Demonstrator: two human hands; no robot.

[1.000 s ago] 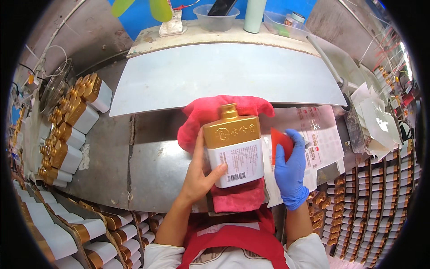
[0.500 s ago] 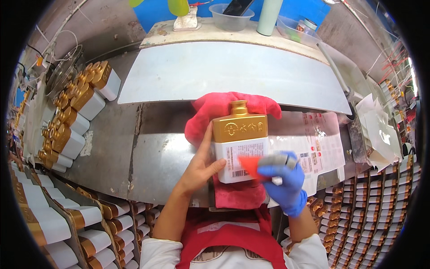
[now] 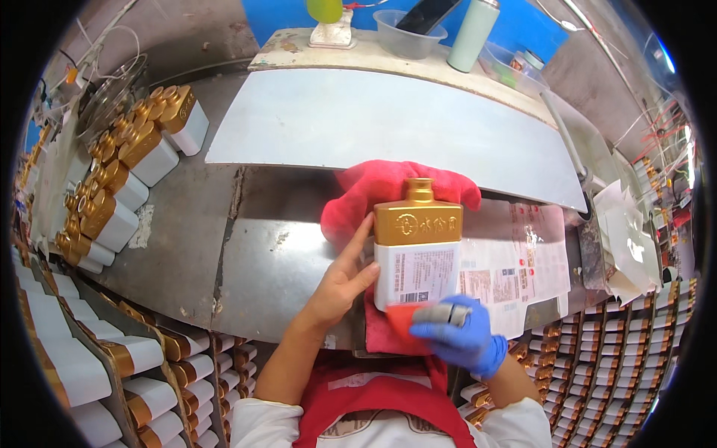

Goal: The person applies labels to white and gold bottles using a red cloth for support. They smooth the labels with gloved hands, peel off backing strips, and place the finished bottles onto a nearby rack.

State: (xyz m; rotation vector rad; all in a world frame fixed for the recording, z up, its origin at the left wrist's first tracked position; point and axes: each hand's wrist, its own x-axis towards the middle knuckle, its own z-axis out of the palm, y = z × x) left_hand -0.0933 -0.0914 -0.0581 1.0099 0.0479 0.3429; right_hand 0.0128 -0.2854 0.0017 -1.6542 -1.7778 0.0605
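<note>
A flat bottle (image 3: pixel 418 261), gold at the neck and shoulder and white below, lies face up on a bright pink cloth (image 3: pixel 351 201). A printed label sits on its white face. My bare left hand (image 3: pixel 341 287) grips the bottle's left side, thumb on the front edge. My right hand (image 3: pixel 463 334) wears a blue glove with grey coverings on some fingers. It pinches an orange-red scraper (image 3: pixel 402 319), somewhat blurred, at the bottle's lower edge. The scraper's inner end is hidden by the fingers.
Sheets of printed labels (image 3: pixel 515 261) lie right of the bottle. Several similar bottles (image 3: pixel 127 172) stand at the left. A pale board (image 3: pixel 388 127) spans the back, with a plastic tub (image 3: pixel 407 33) and a green flask (image 3: pixel 474 33) behind. Racks of bottles (image 3: pixel 597 358) flank me.
My right hand has moved the scraper down from the label to the bottle's lower edge. My left hand keeps its hold on the bottle. The whole view has shifted slightly.
</note>
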